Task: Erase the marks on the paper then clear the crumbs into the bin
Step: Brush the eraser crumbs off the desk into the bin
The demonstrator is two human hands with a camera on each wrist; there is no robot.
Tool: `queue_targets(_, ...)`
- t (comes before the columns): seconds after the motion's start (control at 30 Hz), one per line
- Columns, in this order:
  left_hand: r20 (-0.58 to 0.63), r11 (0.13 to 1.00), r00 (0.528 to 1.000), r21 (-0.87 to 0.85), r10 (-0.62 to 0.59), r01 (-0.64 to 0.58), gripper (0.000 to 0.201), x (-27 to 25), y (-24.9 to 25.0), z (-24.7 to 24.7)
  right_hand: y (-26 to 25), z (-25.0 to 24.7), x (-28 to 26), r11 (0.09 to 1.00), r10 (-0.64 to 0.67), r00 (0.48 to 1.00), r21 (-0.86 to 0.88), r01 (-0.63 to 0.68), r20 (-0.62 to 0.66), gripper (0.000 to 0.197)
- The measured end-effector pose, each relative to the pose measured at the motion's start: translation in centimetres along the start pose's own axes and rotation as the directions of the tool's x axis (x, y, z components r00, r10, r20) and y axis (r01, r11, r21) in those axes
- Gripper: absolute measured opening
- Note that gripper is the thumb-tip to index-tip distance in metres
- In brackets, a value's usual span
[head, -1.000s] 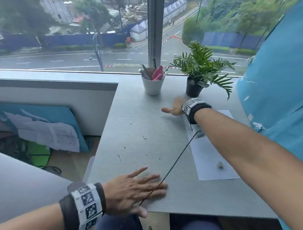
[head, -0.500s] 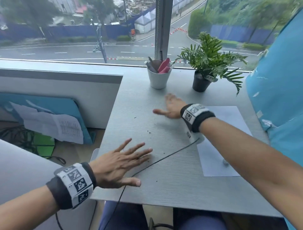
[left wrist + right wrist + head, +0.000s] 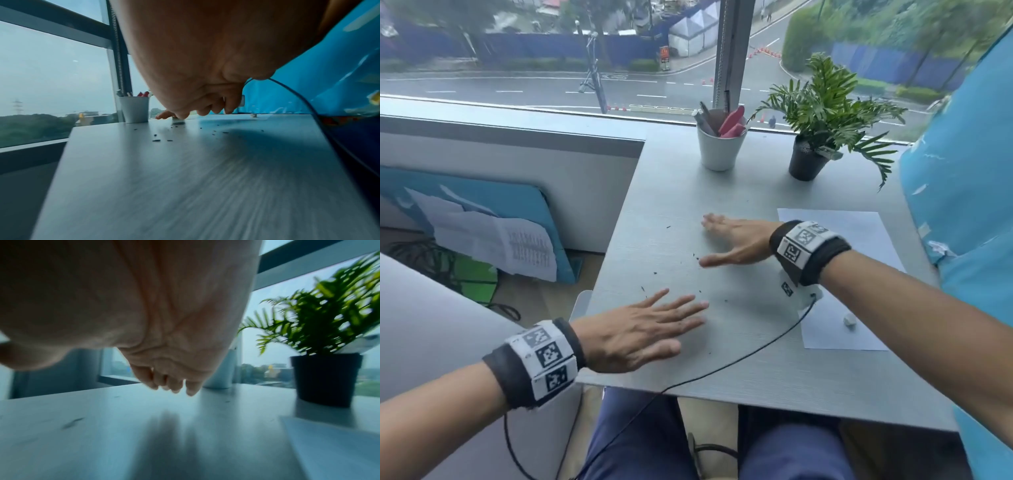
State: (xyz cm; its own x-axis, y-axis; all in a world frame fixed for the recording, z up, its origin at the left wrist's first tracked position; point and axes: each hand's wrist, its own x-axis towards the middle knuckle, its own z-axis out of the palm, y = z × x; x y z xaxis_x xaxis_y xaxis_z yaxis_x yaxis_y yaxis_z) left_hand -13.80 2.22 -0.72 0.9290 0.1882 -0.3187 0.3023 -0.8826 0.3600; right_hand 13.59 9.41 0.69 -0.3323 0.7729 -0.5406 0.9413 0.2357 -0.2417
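A grey wood-grain desk (image 3: 739,192) carries a white cup (image 3: 719,149) of pens, a black-potted fern (image 3: 807,161), a paper sheet (image 3: 866,240) bearing a small eraser (image 3: 849,321), scattered dark crumbs (image 3: 697,257) and a black cable (image 3: 736,363).

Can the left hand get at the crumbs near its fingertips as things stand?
Probably yes. The left hand lies open and flat on the table, and the crumbs sit just beyond its fingertips with nothing between; the cable runs behind it.

Bench (image 3: 756,370): cup (image 3: 719,150) left of plant (image 3: 822,137) at rear; paper (image 3: 859,240) right; crumbs (image 3: 695,255) centre.
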Motion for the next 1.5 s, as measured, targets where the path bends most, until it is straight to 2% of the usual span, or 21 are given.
queue_targets(0.07,-0.050,0.998,0.998,0.047,-0.044,0.046,0.058,0.0,-1.2,0.0,1.8,-1.4,1.0,0.994,0.113,0.986,0.015,-0.112,-0.123,0.106)
queue_targets(0.13,-0.062,0.989,0.995,0.114,-0.084,0.090,0.061,0.0,-2.4,0.2,4.2,-2.6,2.8,0.953,0.301,0.933,0.025,-0.302,-0.200,0.111)
queue_targets(0.2,-0.070,0.984,0.991,0.128,-0.116,0.124,0.065,0.1,-3.2,0.4,5.3,-2.8,4.0,0.892,0.448,0.883,0.001,-0.452,-0.143,0.115)
queue_targets(0.23,-0.073,0.982,0.989,0.125,-0.132,0.140,0.066,0.0,-3.5,0.4,5.0,-2.6,4.4,0.880,0.471,0.877,-0.024,-0.475,-0.099,0.119)
queue_targets(0.3,-0.080,0.980,0.984,0.106,-0.160,0.167,0.067,-0.2,-4.1,0.3,2.7,-1.7,4.5,0.905,0.414,0.909,-0.085,-0.417,-0.056,0.128)
queue_targets(0.4,-0.085,0.976,0.978,0.088,-0.192,0.199,0.068,-0.4,-4.8,0.5,-2.0,1.3,3.1,0.975,0.146,0.989,-0.168,-0.146,-0.010,0.132)
queue_targets(0.5,-0.071,0.974,0.980,0.120,-0.183,0.191,0.066,-0.6,-4.9,0.7,-4.6,3.1,0.8,0.976,-0.090,0.991,-0.187,0.108,0.104,0.120)
queue_targets(0.57,-0.064,0.972,0.984,0.161,-0.164,0.172,0.066,-0.8,-4.7,0.8,-3.8,1.9,0.7,0.984,-0.102,0.995,-0.146,0.104,0.023,0.111)
queue_targets(0.63,-0.050,0.966,0.986,0.201,-0.157,0.164,0.068,-0.9,-4.3,1.1,-1.3,-0.2,2.0,0.995,0.025,0.996,-0.095,-0.033,-0.089,0.108)
queue_targets(0.7,-0.040,0.961,0.988,0.230,-0.149,0.154,0.066,-0.9,-3.9,1.5,1.0,-1.4,3.6,0.975,0.189,0.976,-0.100,-0.199,-0.107,0.109)
queue_targets(0.77,-0.042,0.960,0.991,0.249,-0.124,0.130,0.064,-0.8,-3.4,1.7,1.0,-0.7,4.4,0.961,0.223,0.972,-0.150,-0.233,-0.080,0.107)
queue_targets(0.8,-0.042,0.962,0.993,0.248,-0.106,0.113,0.063,-0.7,-3.1,1.9,0.0,0.2,4.3,0.969,0.169,0.984,-0.174,-0.177,-0.062,0.103)
queue_targets(0.87,-0.049,0.968,0.997,0.238,-0.065,0.074,0.061,-0.4,-2.4,2.2,-3.1,2.2,2.9,0.984,-0.021,1.000,-0.175,0.021,0.001,0.088)
queue_targets(0.93,-0.036,0.967,0.999,0.254,-0.024,0.032,0.063,-0.1,-1.7,2.4,-5.0,3.5,0.5,0.971,-0.191,0.980,-0.137,0.197,0.057,0.073)
queue_targets(0.97,-0.028,0.964,1.000,0.265,-0.002,0.009,0.068,0.1,-1.2,2.4,-5.3,3.6,-0.7,0.969,-0.228,0.973,-0.093,0.231,0.039,0.066)
queue_targets(1.03,-0.009,0.963,0.999,0.268,0.044,-0.040,0.067,0.5,-0.3,2.4,-4.9,3.3,-3.4,0.979,-0.199,0.976,0.023,0.202,-0.090,0.059)
queue_targets(1.13,0.001,0.947,0.988,0.283,0.157,-0.151,0.058,1.7,1.9,2.8,-3.6,3.4,-7.4,0.987,-0.046,0.957,0.132,0.088,-0.288,0.061)
queue_targets(1.2,0.070,0.905,0.966,0.339,0.248,-0.257,0.058,2.7,3.3,3.6,-3.3,4.1,-9.7,0.982,0.031,0.946,0.188,0.032,-0.324,0.062)
queue_targets(1.27,0.116,0.882,0.955,0.367,0.271,-0.295,0.060,3.3,3.4,4.0,-3.6,5.3,-11.5,0.971,0.085,0.946,0.238,-0.009,-0.312,0.062)
queue_targets(1.37,0.098,0.914,0.982,0.362,0.159,-0.184,0.064,3.1,1.1,3.0,-4.3,7.4,-12.8,0.963,0.128,0.961,0.262,-0.061,-0.245,0.066)
queue_targets(1.5,0.050,0.872,0.991,0.482,-0.128,0.089,0.069,2.2,-3.1,0.3,-5.4,9.7,-11.5,0.949,0.259,0.963,0.203,-0.240,-0.072,0.090)
